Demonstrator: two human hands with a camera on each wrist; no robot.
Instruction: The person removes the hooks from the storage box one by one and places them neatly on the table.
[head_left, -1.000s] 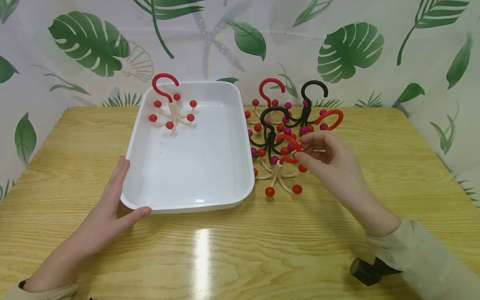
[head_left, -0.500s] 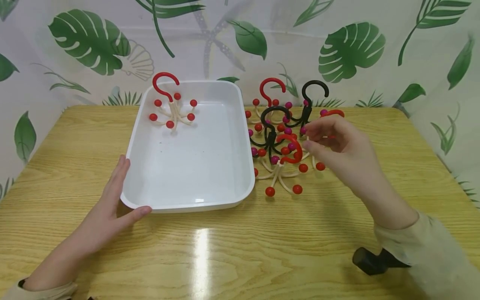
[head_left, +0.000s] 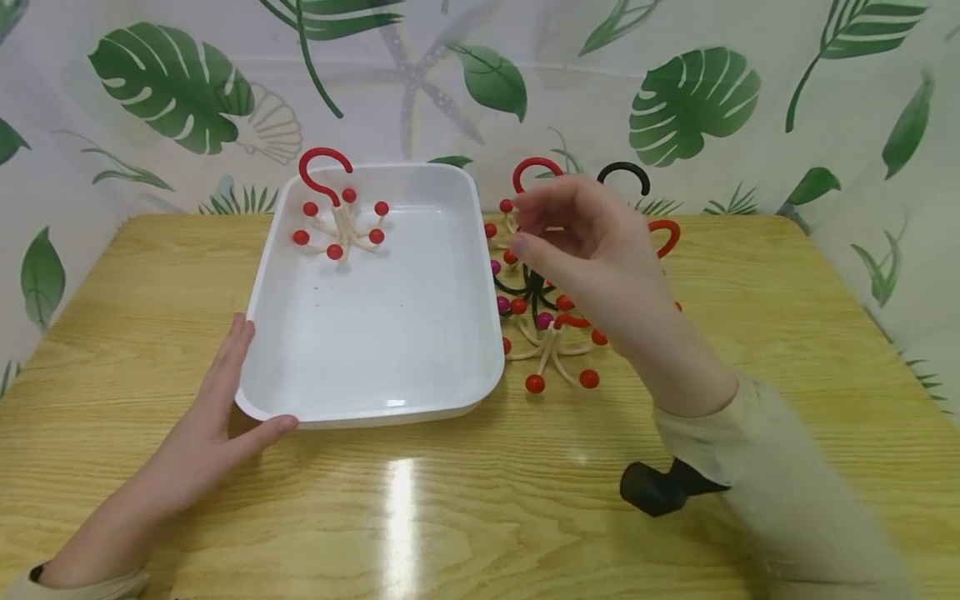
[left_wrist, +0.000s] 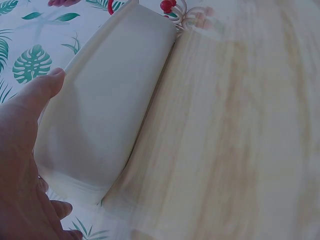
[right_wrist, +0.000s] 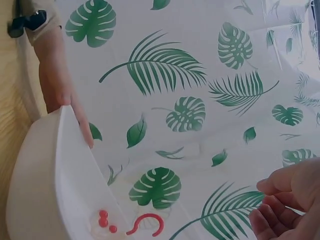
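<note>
My left hand [head_left: 217,417] rests on the near left corner of the white tray [head_left: 367,350], its thumb on the front rim and its straight fingers along the side. Inside the tray, toward the back left, stands a scalp massager [head_left: 342,223] with a red hook handle, pale prongs and red ball tips. Over the group on the right hovers my right hand [head_left: 596,242], loosely curved, nothing in its fingers. Below it are a black massager [head_left: 535,287] and a red-hooked massager [head_left: 552,337]; the hand hides part of both. The right wrist view also shows this hand [right_wrist: 285,210] empty.
Behind the right hand, a red hook [head_left: 531,163], a black hook [head_left: 628,169] and another red hook [head_left: 670,235] rise from more massagers. A leaf-printed sheet [head_left: 420,50] hangs behind the wooden table [head_left: 480,517]. A black device [head_left: 660,487] is at the right sleeve.
My right hand has left the front red hook, drawn back to the right, then swung up and left over the group. The left hand has stayed on the tray.
</note>
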